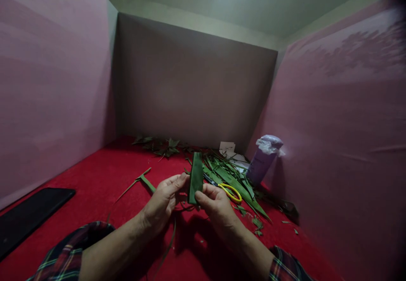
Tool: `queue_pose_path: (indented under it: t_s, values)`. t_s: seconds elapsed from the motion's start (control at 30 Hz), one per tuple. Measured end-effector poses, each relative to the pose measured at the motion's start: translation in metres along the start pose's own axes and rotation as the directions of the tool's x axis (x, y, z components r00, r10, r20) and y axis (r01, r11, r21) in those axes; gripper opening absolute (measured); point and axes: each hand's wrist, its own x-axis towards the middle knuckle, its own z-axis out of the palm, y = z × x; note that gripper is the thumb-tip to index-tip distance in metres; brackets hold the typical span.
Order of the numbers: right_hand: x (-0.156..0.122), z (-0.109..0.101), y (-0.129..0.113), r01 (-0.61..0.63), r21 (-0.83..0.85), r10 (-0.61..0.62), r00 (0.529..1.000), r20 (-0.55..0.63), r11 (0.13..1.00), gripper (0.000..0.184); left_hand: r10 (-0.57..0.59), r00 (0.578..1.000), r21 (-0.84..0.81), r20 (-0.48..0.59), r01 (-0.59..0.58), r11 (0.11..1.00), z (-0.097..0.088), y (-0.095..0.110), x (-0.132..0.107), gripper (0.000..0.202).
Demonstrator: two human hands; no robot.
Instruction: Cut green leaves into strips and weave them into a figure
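Observation:
A folded green leaf strip (196,175) stands upright between my two hands, above the red cloth. My left hand (168,194) grips its left edge with thumb and fingers. At its lower right, my right hand (215,200) pinches the strip, the thumb lying across the front. Part of the fingers of both hands is hidden behind the leaf. A thin green strand (173,241) hangs down below my left hand. Just beyond my right hand lie yellow-handled scissors (233,193), partly covered by it.
Cut leaves (234,179) are heaped behind the scissors, near white paper (227,147) and a purple container (262,162) with clear plastic. Leafy sprigs (169,147) lie at the back. A bent stem (138,179) and a black flat device (34,213) are on the left.

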Motion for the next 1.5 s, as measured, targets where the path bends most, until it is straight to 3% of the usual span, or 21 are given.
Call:
queue_pose_path:
  t_s: [0.17, 0.27, 0.9, 1.27, 1.5]
  values:
    - [0.004, -0.001, -0.001, 0.073, -0.025, -0.076, 0.988, -0.137, 0.997, 0.018, -0.037, 0.995, 0.236, -0.092, 0.058, 0.970, -0.002, -0.014, 0.001, 0.030]
    - [0.003, 0.001, -0.002, 0.091, -0.031, -0.095, 0.981, -0.167, 0.995, 0.019, -0.024, 0.996, 0.298, -0.088, 0.049, 0.953, -0.002, -0.020, 0.001, 0.027]
    - [0.001, 0.001, 0.007, 0.131, 0.047, -0.120, 0.976, -0.183, 0.990, 0.019, 0.122, 0.982, 0.353, -0.143, -0.064, 0.934, 0.005, -0.019, -0.004, 0.021]
    - [0.001, 0.005, 0.004, 0.056, 0.014, -0.053, 0.988, -0.148, 0.998, 0.025, 0.095, 0.978, 0.278, -0.186, -0.040, 0.960, 0.008, -0.010, -0.004, 0.023]
    - [0.000, 0.007, 0.002, 0.036, 0.032, -0.028, 0.977, -0.211, 0.999, 0.025, 0.030, 0.980, 0.231, -0.195, 0.016, 0.973, 0.006, -0.013, -0.004, 0.022]
